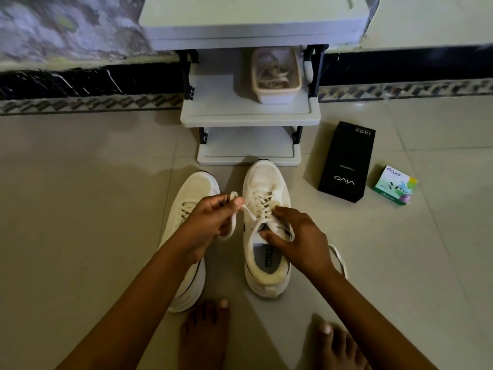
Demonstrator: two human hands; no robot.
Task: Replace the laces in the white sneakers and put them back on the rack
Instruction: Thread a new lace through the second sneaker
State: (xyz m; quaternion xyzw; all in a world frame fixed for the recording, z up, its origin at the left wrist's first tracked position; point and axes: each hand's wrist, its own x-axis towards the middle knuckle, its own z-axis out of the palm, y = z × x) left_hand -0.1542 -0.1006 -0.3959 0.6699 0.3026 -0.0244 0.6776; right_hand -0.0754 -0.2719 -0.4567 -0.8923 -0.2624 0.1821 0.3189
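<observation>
Midway through the job, by the look of it, a person on the tiled floor works a cream flat lace (pixel 250 212) on the right-hand white mesh sneaker (pixel 262 180). The left hand (pixel 210 221) pinches the lace's free end in curled fingers (pixel 234 202) over the gap between the shoes. The right hand (pixel 300 237) steadies the tongue, its fingers spread and gripping nothing. The other white mesh sneaker (pixel 193 189) appears laced. Both stand before the grey plastic rack (pixel 248 120), not yet returned. A black carton (pixel 346 158) reads "vivo" and "120W"; a small green box (pixel 394 186) reads "Odonil".
</observation>
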